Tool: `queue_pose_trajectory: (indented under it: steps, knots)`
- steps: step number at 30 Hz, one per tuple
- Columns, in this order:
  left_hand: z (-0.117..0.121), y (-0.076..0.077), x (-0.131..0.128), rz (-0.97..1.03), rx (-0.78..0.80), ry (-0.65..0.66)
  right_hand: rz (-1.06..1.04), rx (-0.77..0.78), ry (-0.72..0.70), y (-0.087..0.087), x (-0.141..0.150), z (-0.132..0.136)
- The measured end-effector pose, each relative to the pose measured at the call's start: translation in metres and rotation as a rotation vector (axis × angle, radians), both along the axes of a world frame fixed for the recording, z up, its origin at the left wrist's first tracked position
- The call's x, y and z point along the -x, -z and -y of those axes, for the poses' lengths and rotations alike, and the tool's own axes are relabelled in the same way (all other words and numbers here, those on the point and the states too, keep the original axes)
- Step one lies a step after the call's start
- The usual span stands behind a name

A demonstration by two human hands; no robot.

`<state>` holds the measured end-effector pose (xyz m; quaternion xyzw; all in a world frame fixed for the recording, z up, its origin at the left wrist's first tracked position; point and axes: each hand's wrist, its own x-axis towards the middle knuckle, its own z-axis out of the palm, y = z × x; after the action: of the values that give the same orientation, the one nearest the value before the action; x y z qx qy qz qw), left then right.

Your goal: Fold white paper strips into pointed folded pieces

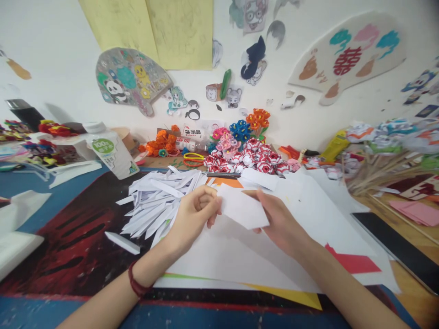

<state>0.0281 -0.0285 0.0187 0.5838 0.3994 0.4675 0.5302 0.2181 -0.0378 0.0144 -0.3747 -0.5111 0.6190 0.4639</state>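
Note:
A small piece of white paper (245, 208) is held up between my two hands, above larger white sheets (219, 260) on the table. My left hand (199, 208) pinches its left edge between thumb and curled fingers. At the right edge, my right hand (274, 217) grips it with the thumb on top; the other fingers are partly hidden behind. Just left of my left hand lies a heap of folded white paper strips (156, 196). One loose folded strip (122, 242) sits apart from the heap, on the dark mat.
Red-and-white paper flowers (255, 157) and a clear bottle (192, 144) line the wall. A white bottle (111, 151) stands back left. On the right are a black phone-like slab (399, 244), pink paper (416, 211) and thin sticks (373, 171). Red paper (356, 262) lies near my right forearm.

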Motion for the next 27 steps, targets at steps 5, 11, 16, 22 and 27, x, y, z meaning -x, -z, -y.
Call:
queue_pose_trajectory:
  steps: [5,11,16,22,27]
  knots:
    - [-0.0008,0.0022,-0.0024,0.127,0.038,0.009,-0.025,-0.019,-0.053,0.0066,0.0034,-0.0002]
    - [0.0036,0.0023,-0.0055,0.007,0.06,0.093,0.303,-0.118,-0.045,0.0055,0.0055,0.0015]
    - [0.0026,0.0027,-0.0051,-0.127,0.036,0.058,0.392,-0.138,0.06,0.007,0.0016,-0.001]
    - [0.0031,0.0053,-0.0047,-0.237,0.01,0.092,0.395,-0.196,0.127,0.0072,0.0014,-0.0011]
    - [0.006,0.0093,-0.0063,-0.331,-0.002,0.141,0.412,-0.196,0.041,0.0095,0.0004,-0.0016]
